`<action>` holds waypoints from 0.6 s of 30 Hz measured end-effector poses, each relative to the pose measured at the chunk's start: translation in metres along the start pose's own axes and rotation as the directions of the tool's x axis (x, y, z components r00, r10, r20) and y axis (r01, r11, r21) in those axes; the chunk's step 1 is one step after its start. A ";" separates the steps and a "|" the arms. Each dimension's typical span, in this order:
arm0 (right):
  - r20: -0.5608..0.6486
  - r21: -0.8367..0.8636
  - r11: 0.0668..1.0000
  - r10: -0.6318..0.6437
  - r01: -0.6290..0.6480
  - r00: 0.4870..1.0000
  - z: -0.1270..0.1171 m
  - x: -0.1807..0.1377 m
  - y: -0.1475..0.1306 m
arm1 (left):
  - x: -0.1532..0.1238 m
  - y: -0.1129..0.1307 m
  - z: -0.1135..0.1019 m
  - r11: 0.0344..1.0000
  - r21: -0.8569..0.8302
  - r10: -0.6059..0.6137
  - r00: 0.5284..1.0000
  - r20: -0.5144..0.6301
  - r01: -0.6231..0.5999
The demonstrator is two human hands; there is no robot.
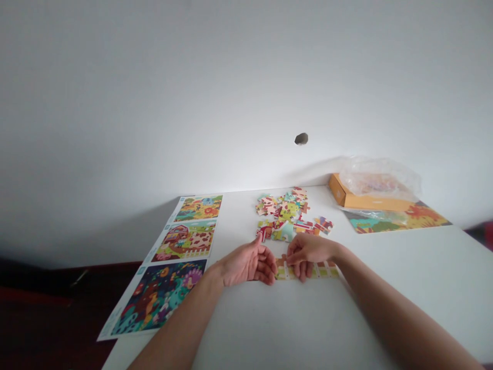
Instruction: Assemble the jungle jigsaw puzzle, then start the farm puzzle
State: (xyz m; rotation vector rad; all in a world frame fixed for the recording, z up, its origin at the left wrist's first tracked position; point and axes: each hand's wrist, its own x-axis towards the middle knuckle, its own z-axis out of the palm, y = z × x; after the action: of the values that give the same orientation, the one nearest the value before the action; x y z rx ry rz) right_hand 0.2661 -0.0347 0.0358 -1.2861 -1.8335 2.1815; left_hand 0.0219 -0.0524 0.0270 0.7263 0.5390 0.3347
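Now, head view: a white tabletop (385, 288) is being looked down on, with a plain white wall behind it.
Left hand (248, 264): it is being held on edge just above the tabletop, palm turned to the right, fingers loosely curled toward the left end of the fence strip.
Left grip: it is being kept half open, and nothing is being seen inside it.
Right hand (308, 252): it is being bent down over the fence strip, with the fingertips being laid on its upper edge.
Right grip: whether the strip is being pinched or only touched cannot be told.
Fence strip (323, 271): joined puzzle pieces are being shown lying flat in a row, between and under the two hands.
Loose pieces (287, 213): a scattered heap is lying just beyond the hands.
Picture sheet (173, 257): three printed scenes are being shown at the left edge of the tabletop.
Orange box (362, 198): it is being partly covered by a clear plastic bag (379, 177) at the far right.
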 end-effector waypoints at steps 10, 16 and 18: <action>-0.563 -0.560 0.810 -0.529 0.178 0.635 -0.002 0.004 -0.003 | 0.003 0.006 -0.010 0.656 0.554 0.740 0.582 -0.338 -0.512; -0.606 -0.764 0.590 -0.520 -0.261 0.602 -0.004 0.008 0.001 | 0.007 0.000 -0.016 -0.039 0.984 0.821 0.567 -0.067 0.173; -0.614 -0.763 0.573 -0.501 -0.298 0.609 -0.003 0.009 0.001 | 0.008 -0.003 -0.014 -0.129 0.958 0.787 0.614 -0.058 0.256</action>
State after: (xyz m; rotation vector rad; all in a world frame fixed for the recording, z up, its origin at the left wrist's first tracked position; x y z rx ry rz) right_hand 0.2620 -0.0281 0.0300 -1.7158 -2.3242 0.2632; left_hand 0.0207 -0.0439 0.0138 2.4354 1.4664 0.7275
